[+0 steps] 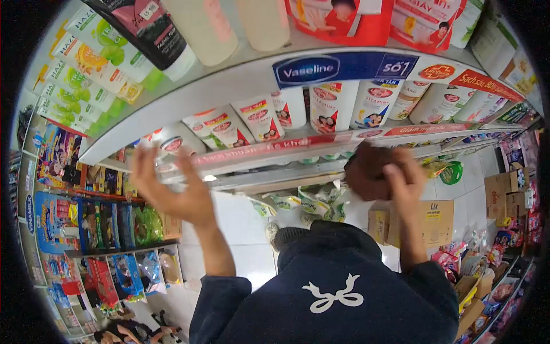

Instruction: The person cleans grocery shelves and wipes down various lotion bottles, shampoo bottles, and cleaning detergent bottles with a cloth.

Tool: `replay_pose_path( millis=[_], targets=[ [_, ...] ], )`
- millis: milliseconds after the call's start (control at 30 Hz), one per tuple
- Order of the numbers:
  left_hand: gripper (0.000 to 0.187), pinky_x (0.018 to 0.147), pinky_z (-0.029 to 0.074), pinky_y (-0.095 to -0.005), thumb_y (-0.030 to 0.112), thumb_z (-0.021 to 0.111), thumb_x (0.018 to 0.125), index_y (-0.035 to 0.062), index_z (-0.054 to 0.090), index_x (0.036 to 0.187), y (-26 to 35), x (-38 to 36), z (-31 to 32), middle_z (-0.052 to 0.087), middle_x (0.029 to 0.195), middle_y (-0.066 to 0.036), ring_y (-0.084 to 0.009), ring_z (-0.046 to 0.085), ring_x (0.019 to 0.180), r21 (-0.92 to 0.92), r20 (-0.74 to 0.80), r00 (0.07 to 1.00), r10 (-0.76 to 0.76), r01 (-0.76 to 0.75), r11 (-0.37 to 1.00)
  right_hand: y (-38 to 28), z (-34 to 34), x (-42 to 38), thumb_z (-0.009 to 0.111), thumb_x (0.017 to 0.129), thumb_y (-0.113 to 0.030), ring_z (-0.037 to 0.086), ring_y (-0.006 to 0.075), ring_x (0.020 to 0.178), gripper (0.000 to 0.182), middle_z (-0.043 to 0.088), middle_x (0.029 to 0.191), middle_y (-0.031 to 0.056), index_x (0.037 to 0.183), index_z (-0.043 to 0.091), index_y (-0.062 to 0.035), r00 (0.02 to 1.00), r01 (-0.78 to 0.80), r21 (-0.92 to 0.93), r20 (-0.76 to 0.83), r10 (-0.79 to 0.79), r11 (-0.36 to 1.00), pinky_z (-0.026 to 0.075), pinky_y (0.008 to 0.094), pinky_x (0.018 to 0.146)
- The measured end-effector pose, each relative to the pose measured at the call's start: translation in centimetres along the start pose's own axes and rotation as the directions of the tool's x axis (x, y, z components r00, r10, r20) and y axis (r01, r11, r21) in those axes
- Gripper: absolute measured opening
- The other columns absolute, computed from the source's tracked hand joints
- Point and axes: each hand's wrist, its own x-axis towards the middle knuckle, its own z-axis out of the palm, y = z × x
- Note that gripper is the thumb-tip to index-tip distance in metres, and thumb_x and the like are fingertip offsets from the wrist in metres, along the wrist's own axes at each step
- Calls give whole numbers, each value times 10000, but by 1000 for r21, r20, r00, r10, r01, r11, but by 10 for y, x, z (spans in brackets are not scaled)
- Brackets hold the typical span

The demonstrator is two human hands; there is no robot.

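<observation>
My left hand (175,186) is raised with its fingers spread and nothing in it, in front of the left end of a shelf (132,123). Bunched in my right hand (405,180) is a dark brown cloth (368,172), held just below the shelf's red label strip (275,144). White body wash bottles (332,108) stand in a row on that shelf, above and between my hands. A rounded white container (175,140) is close behind my left fingertips and partly hidden by them.
Face wash tubes (94,60) and red refill pouches (338,20) sit on the upper shelf. Green-white packets (312,200) and cardboard boxes (432,221) are on the tiled floor. Stocked shelves (114,269) line the left side. A person (134,331) shows at the lower left.
</observation>
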Motion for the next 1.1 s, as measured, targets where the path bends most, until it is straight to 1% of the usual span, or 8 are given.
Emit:
replay_pose_path(
  millis=[100,233,300,533,633,700,833,1100],
  targets=[
    [283,875,350,-406,185,555,829,-25,544,1018,-64,31,7,480,1110,-199,-319,439,1055,251,-235,959,156,-95,963,-22,-18,49,544,793,-43,537,187,880,153,559,961,113,911,550,53,802,347,-81,-491,-341,934,409,279,804],
    [321,859,370,-385,204,465,868,-46,524,1062,-98,45,25,449,1167,-228,-340,439,1051,151,-249,968,1,37,988,-15,-7,112,577,805,-82,516,176,783,120,542,854,93,863,545,19,450,220,-533,-687,-570,817,408,300,717],
    [315,850,375,-387,202,431,876,-35,520,1064,-121,37,44,449,1195,-210,-333,458,1044,54,-313,950,21,-4,999,-18,47,116,603,776,-109,501,230,724,117,532,783,92,789,535,-15,449,399,-318,-750,-485,860,396,338,696],
    [288,836,380,-415,200,450,867,-42,565,972,-149,44,29,532,1085,-194,-333,502,976,219,-223,953,207,-158,963,-41,126,83,677,632,-104,516,364,790,296,542,849,165,885,540,-34,677,521,-434,-315,-665,735,418,405,700],
    [310,820,383,-416,216,434,873,-47,565,971,-151,43,25,533,1092,-204,-340,512,966,207,-216,947,237,-192,959,-15,54,103,657,689,-104,510,293,832,348,511,904,164,970,473,-11,522,214,-568,-621,-585,795,413,354,731],
    [291,758,403,-432,171,431,873,-45,539,1036,-172,38,26,525,1107,-206,-370,525,930,260,-130,963,237,-198,945,-8,-14,125,617,769,-128,485,187,854,330,499,905,110,1018,444,1,432,164,-297,-836,-340,941,393,300,783],
    [379,714,439,-389,261,384,908,-57,538,1047,-141,41,23,508,1115,-238,-338,537,937,157,-161,985,67,-42,987,22,-131,157,539,828,-133,494,166,811,185,513,865,95,932,479,8,260,84,-339,-900,-349,937,399,278,762],
    [277,789,392,-450,202,362,907,7,535,1002,-88,46,33,559,988,-152,-322,518,944,239,-428,897,111,-7,971,22,-79,129,564,807,-187,521,382,882,299,530,933,222,1003,474,20,498,-20,-616,-689,-527,787,421,384,763]
  ],
)
